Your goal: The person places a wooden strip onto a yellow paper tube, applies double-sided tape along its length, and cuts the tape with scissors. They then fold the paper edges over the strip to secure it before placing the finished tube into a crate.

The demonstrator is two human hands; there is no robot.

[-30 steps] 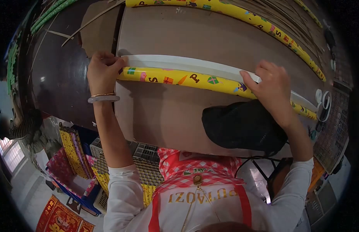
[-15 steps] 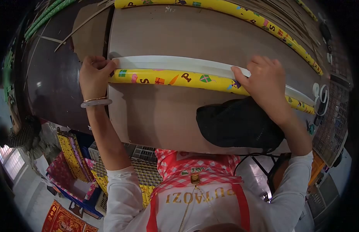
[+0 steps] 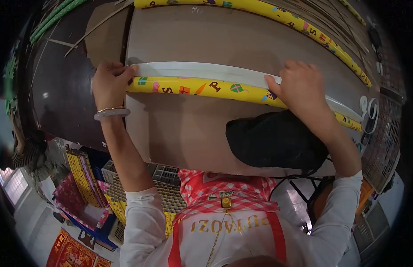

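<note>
A yellow wrapping paper roll [image 3: 193, 85] printed with letters and gifts lies across the board in front of me. Along its far side runs a white strip [image 3: 193, 69], seemingly the paper's unprinted edge. My left hand [image 3: 112, 84], with a bangle at the wrist, pinches the left end of this edge between thumb and fingers. My right hand [image 3: 302, 89] is closed over the roll farther right, its thumb on the white strip. Its other fingers are bent and partly hidden. Below my right hand lies a black cloth-like item [image 3: 275, 140].
Another yellow roll [image 3: 260, 11] lies along the far side beside thin brown strips [image 3: 335, 31]. Green rolls [image 3: 55, 18] are at the upper left. A plastic basket [image 3: 382, 133] stands right. Below the board are a lined box [image 3: 73, 196] and stacked rolls [image 3: 171, 191].
My right hand has shifted slightly left along the white strip. My left hand keeps its pinch at the left end. The view has moved a little.
</note>
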